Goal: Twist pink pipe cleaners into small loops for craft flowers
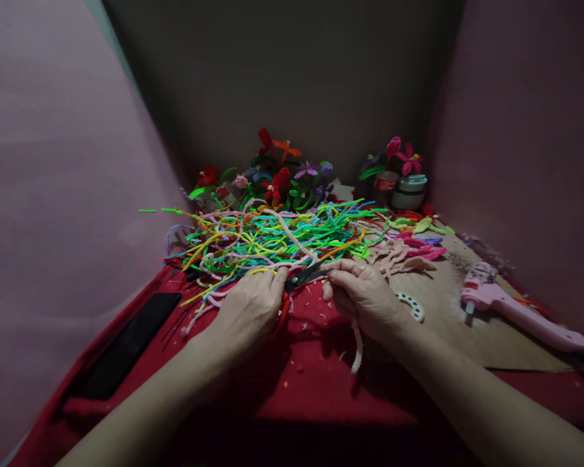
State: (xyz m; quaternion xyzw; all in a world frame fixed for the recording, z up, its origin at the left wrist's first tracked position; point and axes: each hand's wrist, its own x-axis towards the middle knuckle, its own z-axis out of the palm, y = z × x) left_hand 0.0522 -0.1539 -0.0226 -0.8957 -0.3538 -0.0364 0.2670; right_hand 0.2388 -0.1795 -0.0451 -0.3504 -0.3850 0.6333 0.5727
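Observation:
My left hand point(255, 301) is closed round the orange-red handles of a pair of scissors point(299, 279), whose dark blades point right and stand apart. My right hand point(357, 292) pinches a pale pink pipe cleaner point(357, 350) close to the blade tips. One end of that pipe cleaner hangs below the palm; its upper part is partly hidden by the fingers and blades. Just beyond both hands lies a tangled heap of coloured pipe cleaners point(267, 237), mostly green, yellow, blue and pink.
A black phone point(131, 344) lies at left on the red cloth point(321, 395). At right, a pink glue gun point(520, 308) and a white ring with holes point(413, 306) rest on brown cardboard point(448, 331). Pipe-cleaner flowers point(277, 185) and a lidded jar point(409, 191) stand behind.

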